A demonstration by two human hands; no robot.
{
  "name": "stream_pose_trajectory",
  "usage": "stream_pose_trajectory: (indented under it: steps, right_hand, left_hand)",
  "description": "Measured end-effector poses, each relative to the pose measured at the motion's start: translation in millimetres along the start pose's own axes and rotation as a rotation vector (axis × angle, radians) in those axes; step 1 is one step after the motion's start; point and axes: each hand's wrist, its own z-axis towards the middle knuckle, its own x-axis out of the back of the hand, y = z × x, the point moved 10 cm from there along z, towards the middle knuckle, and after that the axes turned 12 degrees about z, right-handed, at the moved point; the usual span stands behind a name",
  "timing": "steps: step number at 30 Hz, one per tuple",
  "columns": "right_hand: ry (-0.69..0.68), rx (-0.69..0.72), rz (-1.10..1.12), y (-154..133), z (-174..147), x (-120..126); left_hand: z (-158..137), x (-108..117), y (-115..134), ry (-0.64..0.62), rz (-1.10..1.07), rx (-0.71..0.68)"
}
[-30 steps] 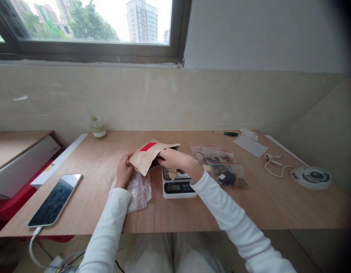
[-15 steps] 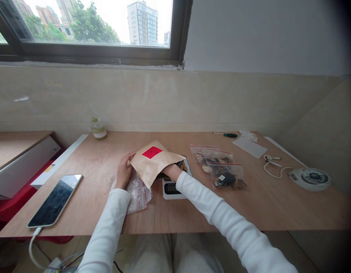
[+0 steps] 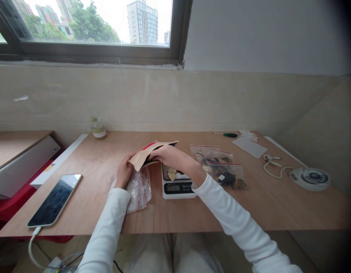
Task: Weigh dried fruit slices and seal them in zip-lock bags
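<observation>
My left hand (image 3: pixel 124 171) grips the left end of a brown paper bag (image 3: pixel 140 157) with a red label, tilted above the table with its mouth facing right. Into that mouth reaches my right hand (image 3: pixel 172 157), its fingers hidden inside. A white kitchen scale (image 3: pixel 179 195) with a dark display sits beneath my right hand. Pale dried pieces (image 3: pixel 172 174) lie on its plate, partly covered by the hand. Clear zip bags (image 3: pixel 139 193) lie in a pile under the paper bag, beside my left wrist.
Right of the scale lie filled zip bags (image 3: pixel 226 176) of dark and pale dried pieces. A phone (image 3: pixel 54 201) with a cable is at left, a small bottle (image 3: pixel 98 129) behind. A screwdriver (image 3: pixel 230 135), white card (image 3: pixel 249 146) and round white device (image 3: pixel 310 179) are at right.
My right hand has moved up and left from over the scale to the bag's mouth. The paper bag has tipped flatter, and more of the scale shows.
</observation>
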Motion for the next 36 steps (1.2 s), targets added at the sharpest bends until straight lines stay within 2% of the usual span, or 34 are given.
stream_pose_trajectory:
  steps: [2,4,7,9,13,16,19,21,23,26,29,31,34,36]
  right_hand:
    - [0.057,0.037,0.141,-10.0,-6.5,19.8]
    - [0.193,0.030,0.291,-6.3,-16.8,46.4]
    - [0.470,-0.046,0.428,23.8,-42.5,82.5]
    - [0.580,-0.124,0.431,52.6,-59.3,90.4]
    - [0.514,-0.347,0.371,120.2,-72.7,63.4]
    - [0.467,-0.427,0.359,158.4,-74.2,39.2]
    - [0.411,-0.470,0.363,179.0,-73.2,22.1]
    - [0.379,-0.475,0.373,182.4,-72.5,18.2]
    - [0.394,-0.445,0.383,177.0,-72.0,23.9]
    - [0.479,-0.371,0.389,154.1,-71.3,44.5]
    - [0.586,-0.244,0.415,111.0,-66.6,69.4]
    - [0.627,-0.077,0.461,70.6,-58.8,83.3]
    - [0.488,0.073,0.349,16.4,-37.2,81.7]
    - [0.366,0.106,0.193,-4.3,-23.4,71.1]
  left_hand:
    - [-0.2,1.0,-1.5,-0.001,0.018,0.018]
    - [0.1,1.2,-5.1,-0.001,0.040,0.040]
    - [1.2,-0.4,-12.8,-0.002,0.069,0.071]
    - [2.1,-2.3,-17.4,-0.004,0.079,0.081]
    - [3.0,-4.5,-22.5,-0.002,0.087,0.075]
    - [3.3,-4.7,-23.5,-0.001,0.089,0.057]
    - [3.8,-4.9,-26.0,-0.001,0.101,0.059]
    - [4.5,-5.2,-27.8,-0.001,0.109,0.069]
    - [5.0,-5.4,-28.2,0.001,0.112,0.074]
    - [5.0,-5.3,-25.9,0.002,0.104,0.069]
    - [3.8,-4.6,-21.6,0.001,0.086,0.058]
    - [2.8,-3.4,-18.5,0.002,0.077,0.055]
    - [1.8,-1.5,-13.0,0.002,0.065,0.045]
    - [1.6,-0.5,-9.9,0.003,0.058,0.036]
